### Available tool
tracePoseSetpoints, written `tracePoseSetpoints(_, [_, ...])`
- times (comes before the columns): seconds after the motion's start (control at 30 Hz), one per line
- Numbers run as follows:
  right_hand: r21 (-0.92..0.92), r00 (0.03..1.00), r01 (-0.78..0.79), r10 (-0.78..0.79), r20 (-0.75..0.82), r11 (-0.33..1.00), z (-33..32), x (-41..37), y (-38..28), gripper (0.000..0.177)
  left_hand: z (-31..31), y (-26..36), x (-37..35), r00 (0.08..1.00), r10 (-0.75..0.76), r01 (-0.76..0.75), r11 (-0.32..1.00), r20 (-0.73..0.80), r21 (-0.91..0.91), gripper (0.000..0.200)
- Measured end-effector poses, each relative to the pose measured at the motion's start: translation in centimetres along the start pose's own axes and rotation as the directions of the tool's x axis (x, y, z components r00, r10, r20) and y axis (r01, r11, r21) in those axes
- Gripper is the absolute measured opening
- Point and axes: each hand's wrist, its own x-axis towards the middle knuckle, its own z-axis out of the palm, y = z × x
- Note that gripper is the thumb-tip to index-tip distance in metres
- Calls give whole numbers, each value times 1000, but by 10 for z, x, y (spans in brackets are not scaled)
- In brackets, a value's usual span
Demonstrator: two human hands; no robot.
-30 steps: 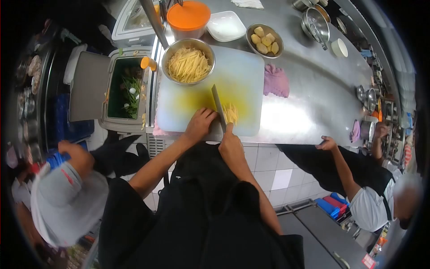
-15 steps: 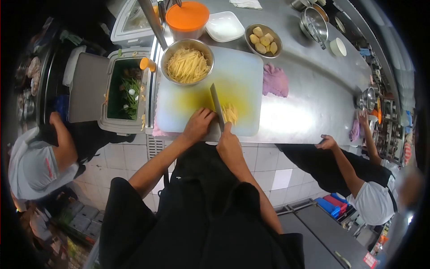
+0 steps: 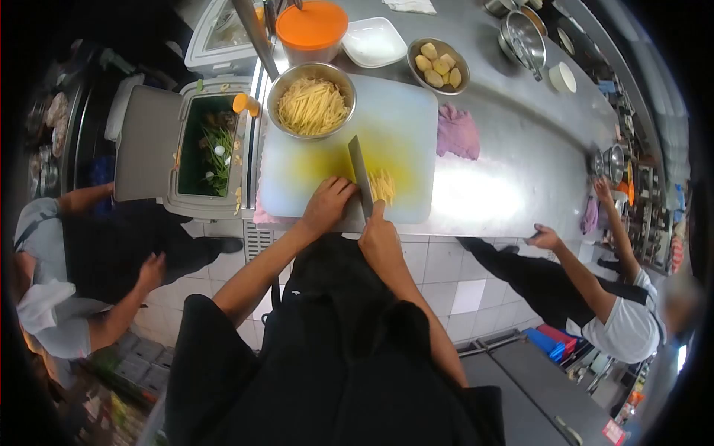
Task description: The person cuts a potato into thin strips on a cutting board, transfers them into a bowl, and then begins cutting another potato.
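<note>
A cleaver (image 3: 357,165) stands edge-down on the white cutting board (image 3: 413,126), its handle in my right hand (image 3: 380,236). My left hand (image 3: 329,204) rests on the board with curled fingers close to the blade's left side; what lies under them is hidden. Right of the blade is a small pile of cut pale-yellow strips (image 3: 382,186), which look like potato. More strips (image 3: 312,105) fill a metal bowl (image 3: 274,104) at the board's upper left. Yellowish wet stains spread over the board's middle.
Beyond the board are peeled potatoes (image 3: 433,77) in a bowl, a white dish (image 3: 374,43) and an orange-lidded tub (image 3: 311,26). A purple cloth (image 3: 457,132) lies right. An open bin (image 3: 216,163) with scraps stands left. Co-workers stand left (image 3: 97,253) and right (image 3: 617,327).
My hands and the cleaver have hardly moved. The co-worker at left has turned, and both arms now show. The co-worker at right has shifted slightly, with a hand raised a little.
</note>
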Motion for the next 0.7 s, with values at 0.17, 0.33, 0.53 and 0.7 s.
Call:
tracePoseSetpoints(0.17, [17, 1000, -5, 5, 19, 1000, 1, -4, 1, 45, 1, -2, 0, 997, 47, -46, 999, -61, 24, 36])
tracePoseSetpoints(0.33, [23, 999, -34, 34, 1, 999, -1, -6, -8, 42, -4, -3, -5, 998, 52, -52, 999, 16, 1, 37])
tracePoseSetpoints(0.53, [30, 995, 53, -50, -91, 998, 14, 8, -1, 39, -5, -16, 1, 998, 58, -58, 996, -1, -62, 36])
tracePoseSetpoints(0.7, [36, 996, 41, -38, -81, 999, 6, 8, -2, 36, -9, -12, -1, 997, 56, -58, 997, -43, -60, 34])
